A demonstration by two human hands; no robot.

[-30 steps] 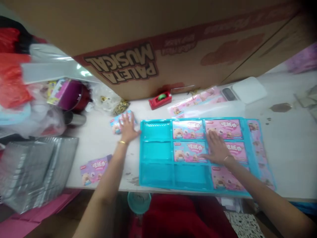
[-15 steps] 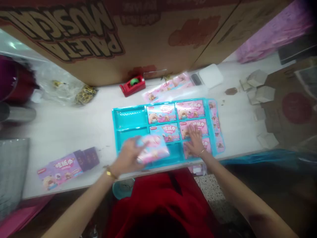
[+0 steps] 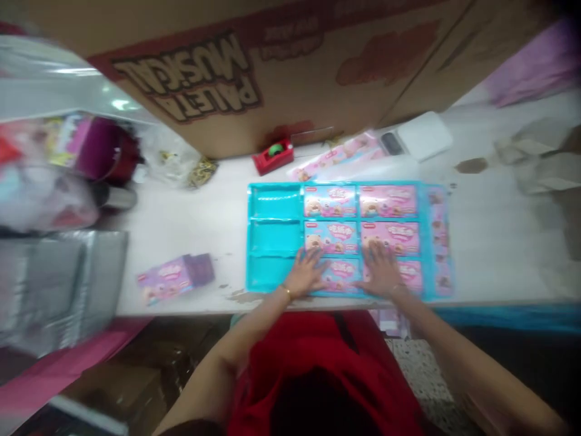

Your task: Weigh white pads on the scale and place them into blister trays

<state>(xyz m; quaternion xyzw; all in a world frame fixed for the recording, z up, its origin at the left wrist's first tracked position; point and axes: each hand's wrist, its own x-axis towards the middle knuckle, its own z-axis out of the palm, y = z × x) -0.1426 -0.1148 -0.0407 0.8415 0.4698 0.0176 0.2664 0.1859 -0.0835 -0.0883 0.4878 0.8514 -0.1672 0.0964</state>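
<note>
Well, the left hand (image 3: pixel 306 275) is spread wide, palm down, over the left part of a light-blue printed card box (image 3: pixel 342 269); that box sits in the bottom middle space of a bright blue plastic tray (image 3: pixel 272 272) with nine spaces; the right hand (image 3: pixel 381 272) is spread wide too, with its fingers over a pink printed card box (image 3: pixel 394 233) and its palm hiding part of the pink one below; two more light-blue boxes sit up the middle, and a third pink one sits at the top right; the tray lies on a long white table (image 3: pixel 181 218); purple printed packs (image 3: pixel 170 278) lie well apart on the left; behind the tray are a red tape holder (image 3: pixel 275 156), a flat white plastic gadget (image 3: pixel 424 136) and a big brown cardboard box (image 3: pixel 318 79) with upside-down letters.
</note>
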